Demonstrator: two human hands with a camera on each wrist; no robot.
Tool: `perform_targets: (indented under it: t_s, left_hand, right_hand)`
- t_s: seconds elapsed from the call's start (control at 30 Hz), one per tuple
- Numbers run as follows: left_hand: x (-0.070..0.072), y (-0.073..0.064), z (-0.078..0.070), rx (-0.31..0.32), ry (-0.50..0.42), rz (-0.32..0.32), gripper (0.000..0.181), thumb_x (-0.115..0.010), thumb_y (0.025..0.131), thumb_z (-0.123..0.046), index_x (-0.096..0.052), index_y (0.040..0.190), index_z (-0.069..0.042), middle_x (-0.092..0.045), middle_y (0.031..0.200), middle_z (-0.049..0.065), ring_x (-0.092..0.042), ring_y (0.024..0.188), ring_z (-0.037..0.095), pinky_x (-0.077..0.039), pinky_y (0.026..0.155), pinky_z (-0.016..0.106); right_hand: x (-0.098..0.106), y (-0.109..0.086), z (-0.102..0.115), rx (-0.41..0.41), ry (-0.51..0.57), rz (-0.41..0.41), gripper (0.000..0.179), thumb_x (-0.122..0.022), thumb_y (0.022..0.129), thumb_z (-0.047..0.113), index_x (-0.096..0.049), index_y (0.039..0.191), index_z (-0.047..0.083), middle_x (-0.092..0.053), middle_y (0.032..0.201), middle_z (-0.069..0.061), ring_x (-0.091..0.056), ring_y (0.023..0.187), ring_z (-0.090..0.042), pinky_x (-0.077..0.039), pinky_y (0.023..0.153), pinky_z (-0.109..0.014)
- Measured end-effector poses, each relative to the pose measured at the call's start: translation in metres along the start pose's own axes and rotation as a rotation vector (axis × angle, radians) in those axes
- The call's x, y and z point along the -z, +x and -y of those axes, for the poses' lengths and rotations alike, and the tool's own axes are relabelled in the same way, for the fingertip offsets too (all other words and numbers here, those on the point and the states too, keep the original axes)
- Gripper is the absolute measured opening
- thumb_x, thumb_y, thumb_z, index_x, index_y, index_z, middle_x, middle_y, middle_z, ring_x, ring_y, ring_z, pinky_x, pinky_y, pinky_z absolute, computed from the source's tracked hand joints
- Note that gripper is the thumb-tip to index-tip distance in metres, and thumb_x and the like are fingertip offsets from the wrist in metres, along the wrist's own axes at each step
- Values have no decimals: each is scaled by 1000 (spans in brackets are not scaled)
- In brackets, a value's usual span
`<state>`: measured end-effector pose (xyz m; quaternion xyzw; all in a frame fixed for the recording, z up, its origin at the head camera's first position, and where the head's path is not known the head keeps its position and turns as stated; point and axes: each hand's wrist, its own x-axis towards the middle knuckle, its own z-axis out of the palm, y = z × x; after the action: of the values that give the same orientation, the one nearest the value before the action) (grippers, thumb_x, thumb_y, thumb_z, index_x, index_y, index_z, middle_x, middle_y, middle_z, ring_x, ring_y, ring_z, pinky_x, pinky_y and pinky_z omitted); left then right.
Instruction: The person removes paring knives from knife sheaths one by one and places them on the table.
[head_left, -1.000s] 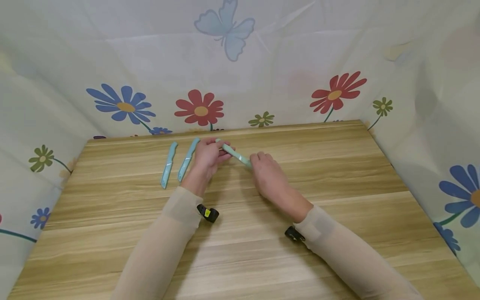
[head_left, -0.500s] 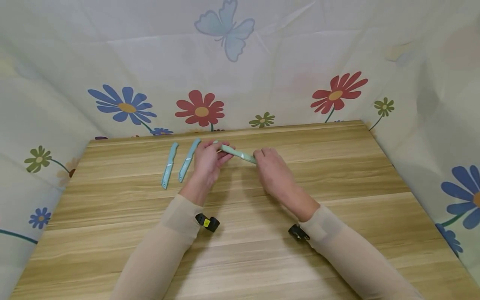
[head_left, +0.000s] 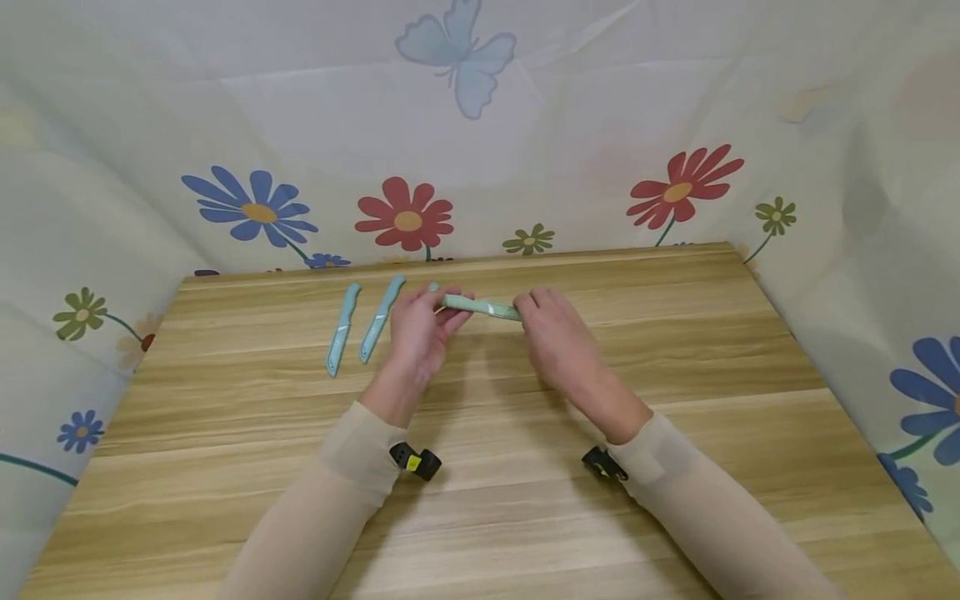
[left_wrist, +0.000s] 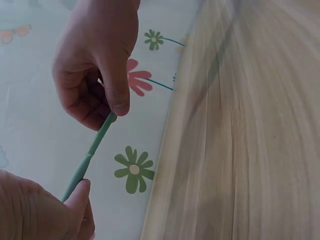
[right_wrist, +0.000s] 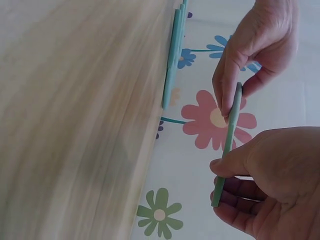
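Observation:
A light green knife (head_left: pixel 483 307) with a sheathed blade is held in the air between both hands, above the far part of the table. My left hand (head_left: pixel 417 333) pinches its handle end. My right hand (head_left: pixel 561 346) grips the sheathed blade end, thumb and fingertips on it. In the left wrist view the knife (left_wrist: pixel 81 171) runs slantwise from the left hand (left_wrist: pixel 42 212) up to the right hand (left_wrist: pixel 97 55). Seen from the right wrist, the knife's end (right_wrist: pixel 218 197) pokes out past the right thumb. Two similar blue knives (head_left: pixel 343 329) (head_left: pixel 382 319) lie on the table left of the hands.
The wood-grain table (head_left: pixel 480 517) reaches back to a pale curtain (head_left: pixel 570 125) printed with flowers and a butterfly. The curtain also closes off the left and right sides. A small black device (head_left: pixel 416 461) is strapped at each cuff.
The green knife has turned from slanting to nearly level in the head view. My right hand has shifted slightly right and away from me; the left still holds the handle. The blue knives stay put.

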<state>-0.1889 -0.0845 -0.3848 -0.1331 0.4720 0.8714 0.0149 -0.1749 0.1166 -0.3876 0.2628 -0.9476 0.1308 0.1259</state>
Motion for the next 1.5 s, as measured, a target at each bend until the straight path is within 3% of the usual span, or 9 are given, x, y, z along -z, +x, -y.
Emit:
perform_targets:
  t_s: [0.2, 0.4, 0.7, 1.07, 1.27, 1.5]
  left_hand:
    - [0, -8, 1, -6, -25, 14, 30, -44, 115, -10, -40, 140, 6, -53, 124, 22, -66, 123, 40, -58, 97, 37]
    - [0, -12, 2, -13, -65, 27, 22, -43, 115, -9, -41, 133, 3, -52, 129, 26, -66, 122, 39, -57, 99, 36]
    - [-3, -17, 6, -38, -121, 33, 13, -41, 113, -5, -37, 123, 3, -55, 122, 26, -59, 130, 48, -57, 99, 38]
    - [-2, -23, 10, -42, -127, 41, 18, -40, 114, -6, -36, 130, 2, -51, 134, 31, -57, 133, 46, -57, 100, 37]
    - [-2, -26, 9, -56, -123, 36, 8, -41, 113, -3, -37, 119, 0, -50, 138, 36, -61, 129, 46, -56, 101, 38]
    - [0, -27, 9, -64, -120, 39, 8, -42, 112, -2, -37, 117, 1, -60, 124, 28, -64, 125, 44, -56, 101, 40]
  right_hand:
    - [3, 0, -4, 42, 1, -56, 18, -63, 100, -10, -66, 117, -5, -66, 109, -17, -60, 100, -33, -54, 91, -42]
    - [8, 0, -5, 55, -15, -54, 22, -63, 99, -10, -65, 120, -4, -65, 114, -17, -60, 104, -32, -54, 94, -43]
    - [9, -3, -10, 74, -14, -79, 23, -62, 100, -10, -65, 122, -5, -65, 118, -18, -59, 108, -33, -54, 98, -44]
    - [7, -5, -16, 152, -38, -153, 24, -64, 99, -11, -65, 123, -5, -65, 114, -17, -58, 106, -34, -54, 95, -43]
    - [6, -6, -18, 174, -45, -177, 26, -65, 100, -10, -67, 125, -4, -65, 116, -18, -58, 107, -35, -54, 95, -43]
    - [6, -6, -20, 202, -62, -211, 23, -67, 101, -6, -68, 124, -2, -65, 114, -18, -58, 105, -35, -54, 93, -44]
